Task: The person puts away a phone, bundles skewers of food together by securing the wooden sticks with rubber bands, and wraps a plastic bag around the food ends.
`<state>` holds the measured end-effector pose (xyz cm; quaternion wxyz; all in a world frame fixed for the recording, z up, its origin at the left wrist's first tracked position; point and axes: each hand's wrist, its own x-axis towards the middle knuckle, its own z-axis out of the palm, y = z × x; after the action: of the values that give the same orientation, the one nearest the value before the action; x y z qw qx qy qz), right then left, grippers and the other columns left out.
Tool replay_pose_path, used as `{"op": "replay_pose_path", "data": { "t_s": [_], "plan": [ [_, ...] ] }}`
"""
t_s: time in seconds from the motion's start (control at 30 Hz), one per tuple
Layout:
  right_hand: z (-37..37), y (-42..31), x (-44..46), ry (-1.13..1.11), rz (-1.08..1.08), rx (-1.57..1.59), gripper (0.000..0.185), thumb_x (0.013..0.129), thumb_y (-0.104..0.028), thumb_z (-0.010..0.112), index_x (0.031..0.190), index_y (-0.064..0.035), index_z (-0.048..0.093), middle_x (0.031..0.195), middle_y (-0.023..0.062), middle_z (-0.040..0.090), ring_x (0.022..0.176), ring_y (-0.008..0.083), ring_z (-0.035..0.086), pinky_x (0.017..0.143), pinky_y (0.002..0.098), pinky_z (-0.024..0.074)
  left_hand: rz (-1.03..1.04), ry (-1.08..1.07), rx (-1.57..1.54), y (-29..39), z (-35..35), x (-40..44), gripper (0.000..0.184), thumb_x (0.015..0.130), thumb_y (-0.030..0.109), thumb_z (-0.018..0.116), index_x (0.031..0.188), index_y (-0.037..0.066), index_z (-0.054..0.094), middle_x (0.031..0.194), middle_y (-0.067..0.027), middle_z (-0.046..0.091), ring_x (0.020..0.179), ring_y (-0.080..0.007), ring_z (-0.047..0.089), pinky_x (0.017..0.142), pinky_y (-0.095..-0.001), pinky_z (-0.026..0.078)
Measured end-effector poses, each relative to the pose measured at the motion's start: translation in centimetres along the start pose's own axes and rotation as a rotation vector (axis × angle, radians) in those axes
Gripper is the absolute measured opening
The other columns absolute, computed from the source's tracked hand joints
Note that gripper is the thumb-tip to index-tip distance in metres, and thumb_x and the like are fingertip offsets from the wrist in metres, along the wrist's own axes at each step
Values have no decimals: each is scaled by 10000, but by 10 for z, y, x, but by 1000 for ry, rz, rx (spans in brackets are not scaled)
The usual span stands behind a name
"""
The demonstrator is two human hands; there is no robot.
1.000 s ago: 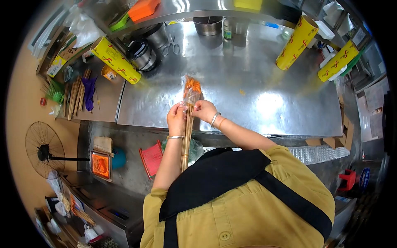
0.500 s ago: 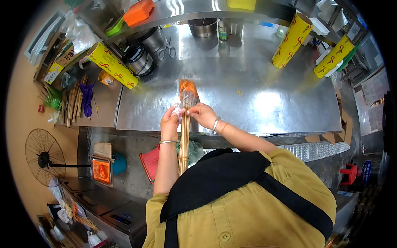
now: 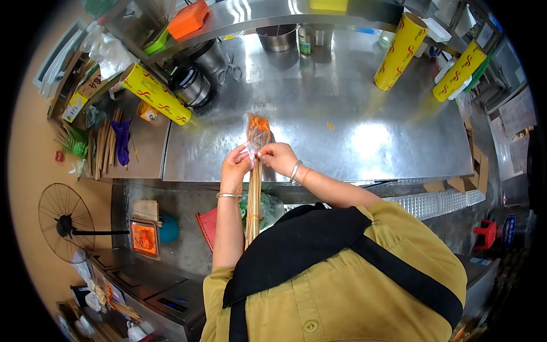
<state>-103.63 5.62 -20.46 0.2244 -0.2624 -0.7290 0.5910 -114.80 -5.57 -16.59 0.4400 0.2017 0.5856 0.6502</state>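
A bundle of thin wooden skewers (image 3: 252, 214) lies over the table's front edge, its sticks pointing back toward my body. Orange food at the far end is covered by a clear plastic bag (image 3: 259, 126). My left hand (image 3: 236, 162) pinches the bag's gathered plastic on the bundle's left side. On the right side, my right hand (image 3: 276, 157) has thumb and forefinger closed on the plastic at the bag's mouth, around the sticks. Whether the fingers also grip the sticks is hidden.
Yellow film rolls (image 3: 156, 94) stand at the left and right of the steel table (image 3: 319, 114). Scissors (image 3: 229, 69), a metal pot (image 3: 277, 39) and a can (image 3: 305, 41) are at the back. A fan (image 3: 64, 224) and a tray of red-orange food (image 3: 145, 238) are at the left.
The bag's top has shifted slightly toward me. Both hands stay at the bag's mouth, with the left fingers slightly rearranged on the plastic. The whole view has shifted a little.
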Motion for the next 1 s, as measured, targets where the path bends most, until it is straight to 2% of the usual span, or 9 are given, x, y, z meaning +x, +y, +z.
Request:
{"op": "replay_pose_path", "data": {
  "t_s": [0.1,0.2,0.3,0.37,0.47,0.57,0.67,0.87,1.0],
  "plan": [
    [2,-1,2,3,-2,-53,96,769,-58,592,819,-38,671,691,95,634,636,157,604,601,285,484,77,-5,182,-8,1,4,364,820,-26,551,1182,1,517,920,-88,639,777,-124,604,683,-218,495],
    [-1,-10,0,-106,247,112,127,755,15,551,795,-25,665,670,68,622,625,128,586,574,264,481,169,36,408,-19,1,7,324,791,-8,593,1114,-1,572,875,-55,643,757,-95,597,659,-212,479],
    [-1,-13,2,-169,384,327,133,776,49,549,874,17,634,766,52,626,651,111,581,602,235,496,213,158,718,-13,10,4,285,748,43,634,1033,30,619,822,-66,651,726,-134,619,647,-254,486],
    [-2,-20,-1,-223,406,393,178,768,64,540,921,13,616,839,57,621,719,115,590,651,235,502,331,262,1193,2,22,-2,247,736,65,650,980,31,628,765,-79,653,674,-168,629,613,-274,491],
    [-4,-30,-9,-171,420,509,236,771,69,525,994,16,584,899,62,612,759,116,592,678,239,503,335,299,1291,8,27,-4,241,698,104,675,931,53,642,707,-85,645,659,-211,636,625,-303,493],
    [2,-26,-11,-102,286,536,131,787,37,531,871,-26,609,775,47,601,654,106,550,556,231,463,250,272,1190,14,25,-3,211,705,89,657,911,52,635,699,-82,648,641,-205,635,608,-303,491],
    [-5,-37,-10,-81,401,548,70,795,-17,571,856,-45,592,752,44,595,660,112,560,576,232,466,249,292,1058,10,24,-3,225,706,63,644,921,48,581,695,-89,647,632,-197,634,586,-303,485],
    [17,0,8,70,207,335,120,755,-103,644,777,-34,549,676,46,578,617,132,560,585,281,468,418,312,1043,3,40,-11,320,693,28,616,957,58,437,655,-85,624,619,-241,627,564,-355,472],
    [5,-7,-3,84,81,88,63,756,-44,591,808,-42,555,695,62,570,620,148,562,590,284,463,456,363,817,-7,35,-11,290,727,-9,601,927,48,398,662,-45,590,556,-137,566,551,-270,455]
  ]
}}
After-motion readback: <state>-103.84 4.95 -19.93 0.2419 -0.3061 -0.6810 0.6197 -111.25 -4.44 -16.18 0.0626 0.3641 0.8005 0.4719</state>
